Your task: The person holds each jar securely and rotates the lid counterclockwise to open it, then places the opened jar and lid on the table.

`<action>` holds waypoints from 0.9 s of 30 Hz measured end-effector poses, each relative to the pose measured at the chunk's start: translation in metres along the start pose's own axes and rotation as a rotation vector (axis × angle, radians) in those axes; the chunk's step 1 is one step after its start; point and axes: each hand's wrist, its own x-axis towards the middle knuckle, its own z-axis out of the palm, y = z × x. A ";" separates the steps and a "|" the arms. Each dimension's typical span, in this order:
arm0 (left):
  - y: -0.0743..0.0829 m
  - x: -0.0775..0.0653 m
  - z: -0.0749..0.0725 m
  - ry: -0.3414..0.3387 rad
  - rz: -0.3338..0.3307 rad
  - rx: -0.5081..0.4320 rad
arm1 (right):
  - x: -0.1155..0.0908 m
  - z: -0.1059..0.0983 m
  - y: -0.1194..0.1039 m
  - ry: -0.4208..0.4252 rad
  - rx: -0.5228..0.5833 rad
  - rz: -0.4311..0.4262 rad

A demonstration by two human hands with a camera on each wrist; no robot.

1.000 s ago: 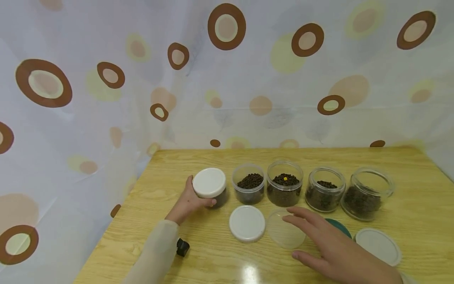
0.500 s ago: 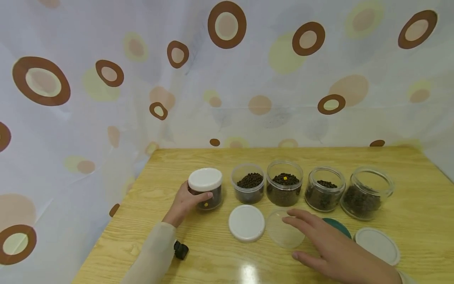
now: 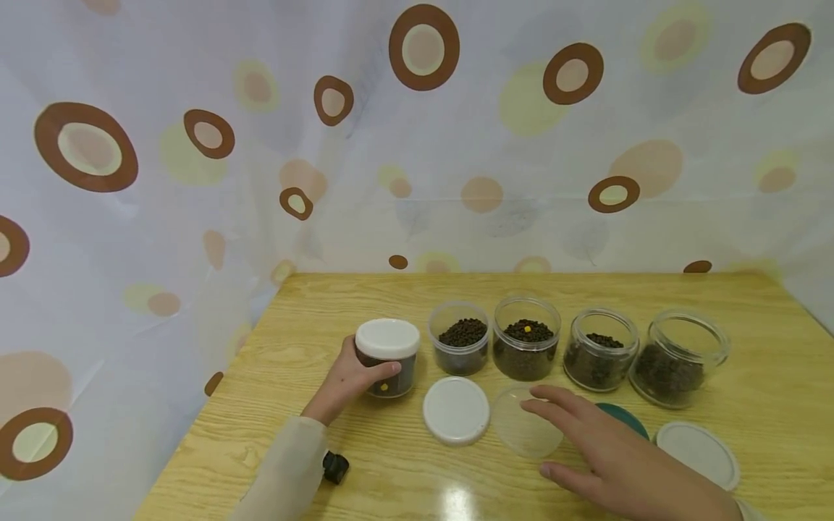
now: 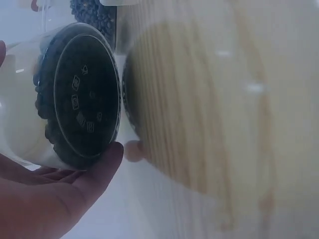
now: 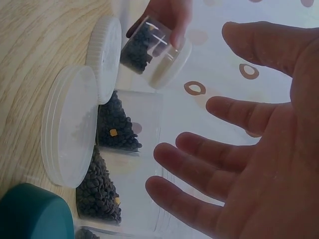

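My left hand grips a clear jar with a white lid on it, thumb across the front. Dark pellets and a yellow bit show through its wall. From the left wrist view, the underside of the jar faces the camera, a little apart from the tabletop. My right hand is spread with relaxed fingers, holding nothing, above a translucent lid and a partly hidden teal lid. In the right wrist view, its palm and separated fingers show.
Right of the held jar stand several lidless jars of dark pellets, from a plastic jar to a glass jar. A white lid and a grey-white lid lie before them. A small black object sits beside the left sleeve.
The held jar has gone from tilted, lid facing me, to more upright, and its yellow bit has come into sight. It has shifted slightly left, then back right and nearer. My right hand stays put.
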 end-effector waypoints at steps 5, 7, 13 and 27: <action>0.003 -0.008 -0.004 0.020 0.068 -0.019 | 0.000 -0.002 -0.002 0.029 -0.024 0.008; 0.008 -0.015 -0.005 0.037 0.110 -0.017 | 0.000 -0.003 -0.003 0.041 -0.020 0.012; 0.040 -0.047 0.009 0.081 0.271 0.057 | 0.001 -0.008 -0.009 0.112 -0.025 0.001; 0.080 -0.099 0.069 -0.008 0.644 0.371 | 0.005 -0.018 -0.030 0.184 0.033 0.061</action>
